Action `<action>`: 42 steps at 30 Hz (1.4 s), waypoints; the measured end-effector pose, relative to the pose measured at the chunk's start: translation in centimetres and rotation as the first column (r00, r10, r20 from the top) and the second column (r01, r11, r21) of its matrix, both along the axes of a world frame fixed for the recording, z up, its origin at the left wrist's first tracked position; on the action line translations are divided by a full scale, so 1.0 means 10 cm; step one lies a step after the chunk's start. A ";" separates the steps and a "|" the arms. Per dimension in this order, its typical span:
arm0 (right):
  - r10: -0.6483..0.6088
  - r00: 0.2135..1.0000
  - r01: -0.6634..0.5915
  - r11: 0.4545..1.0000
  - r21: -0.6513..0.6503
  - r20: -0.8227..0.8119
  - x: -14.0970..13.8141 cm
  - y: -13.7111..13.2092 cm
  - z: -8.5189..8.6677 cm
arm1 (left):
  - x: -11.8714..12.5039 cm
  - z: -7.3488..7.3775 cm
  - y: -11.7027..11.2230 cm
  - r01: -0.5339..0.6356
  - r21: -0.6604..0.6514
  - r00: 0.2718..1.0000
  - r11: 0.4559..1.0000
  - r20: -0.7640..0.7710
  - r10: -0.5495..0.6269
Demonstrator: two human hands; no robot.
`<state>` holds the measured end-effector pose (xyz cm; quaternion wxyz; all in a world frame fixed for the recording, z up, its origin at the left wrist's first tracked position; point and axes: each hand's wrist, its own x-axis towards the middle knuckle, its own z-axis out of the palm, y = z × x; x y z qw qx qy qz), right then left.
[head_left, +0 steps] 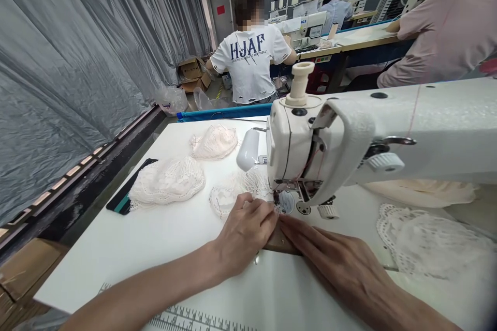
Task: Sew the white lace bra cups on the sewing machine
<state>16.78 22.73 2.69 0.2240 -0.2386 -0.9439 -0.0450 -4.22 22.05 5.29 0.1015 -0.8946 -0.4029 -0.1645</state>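
Note:
A white sewing machine [295, 139] stands in front of me, its presser foot and needle area low over the bed. Under its head lies a white lace cup piece [227, 199], spread to the left of the needle. My left hand [248, 227] is closed on the near edge of this lace, with curled fingers that partly hide it. My right hand [337, 253] rests just right of it, fingers stretched forward and together, fingertips close to the needle area. Whether cloth lies under those fingertips is hidden.
More lace pieces lie on the table [128, 248]: a white one [166, 181] on a dark pad, a pinkish one [214, 142] behind, and another [430, 240] at right. A printed ruler [186, 318] runs along the front. People sit at other machines beyond.

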 end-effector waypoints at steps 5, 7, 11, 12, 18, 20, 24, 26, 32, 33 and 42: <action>0.025 1.000 -0.025 0.999 -0.026 -0.019 0.01 -0.04 0.03 | 0.02 -0.01 -0.03 0.016 0.068 1.000 0.998 0.014 -0.017; 0.028 1.000 -0.028 0.999 -0.031 -0.008 0.01 -0.04 0.04 | 0.02 -0.02 -0.03 0.012 0.090 1.000 0.996 0.014 -0.013; 0.024 0.999 -0.024 1.000 0.006 -0.046 0.00 -0.02 0.04 | 0.02 -0.03 -0.03 0.011 0.123 1.000 0.992 0.026 -0.015; 0.023 0.999 -0.023 1.000 0.013 -0.049 0.00 -0.02 0.04 | 0.02 -0.03 -0.03 0.012 0.123 1.000 0.992 0.024 -0.015; 0.006 0.999 -0.005 0.999 0.034 -0.047 -0.02 -0.02 0.02 | 0.01 -0.03 -0.02 0.005 0.101 1.000 0.995 0.012 -0.007; 0.005 0.999 -0.004 0.999 0.038 -0.043 -0.02 -0.01 0.01 | 0.01 -0.03 -0.01 0.003 0.102 1.000 0.995 0.009 -0.003; -0.019 0.999 0.021 0.999 0.039 -0.046 -0.03 0.00 0.00 | 0.00 -0.04 0.03 0.002 0.082 1.000 0.997 -0.007 -0.001; -0.036 0.998 0.038 0.999 0.035 -0.051 -0.05 0.01 0.01 | -0.02 -0.05 0.05 0.004 0.075 1.000 0.997 -0.017 -0.003; -0.070 0.995 0.074 0.996 0.043 -0.073 -0.09 0.00 0.04 | -0.06 -0.08 0.14 -0.014 0.056 0.999 0.998 -0.042 0.017; -0.074 0.994 0.078 0.996 0.045 -0.075 -0.10 0.00 0.04 | -0.06 -0.08 0.15 -0.020 0.047 0.999 0.999 -0.049 0.022; -0.090 0.992 0.090 0.996 -0.002 -0.084 -0.07 0.02 0.01 | -0.08 -0.09 0.22 -0.062 0.043 0.997 0.997 -0.049 0.065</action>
